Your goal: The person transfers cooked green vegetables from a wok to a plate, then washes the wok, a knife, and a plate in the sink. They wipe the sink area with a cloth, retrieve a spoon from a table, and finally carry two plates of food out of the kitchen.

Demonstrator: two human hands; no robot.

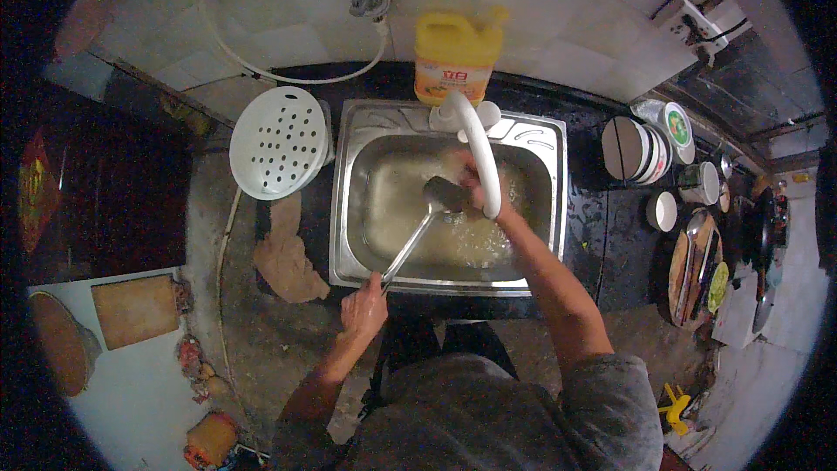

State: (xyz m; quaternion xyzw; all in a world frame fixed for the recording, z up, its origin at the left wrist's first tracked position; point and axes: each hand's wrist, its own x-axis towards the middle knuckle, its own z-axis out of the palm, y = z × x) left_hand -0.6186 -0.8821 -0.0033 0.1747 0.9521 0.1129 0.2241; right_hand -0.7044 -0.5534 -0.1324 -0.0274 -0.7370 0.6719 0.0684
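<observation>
My left hand (364,311) grips the end of the long metal handle of a wok spatula (412,239). The spatula slants up and to the right over a stainless steel sink (340,209), its dark head near the middle of the basin. At that head is my right hand (472,178), blurred and partly covered by the curved white faucet (480,150). Whether its fingers close on the spatula head or only touch it is hidden. Cloudy water (392,190) lies in the basin, with bubbles toward the right.
Behind the sink stands a yellow detergent jug (458,55). A white perforated colander (278,144) and a brown cloth (288,261) lie on the left. Stacked bowls (628,149), a small cup (662,211) and a round wooden board (680,275) bearing utensils occupy the right counter.
</observation>
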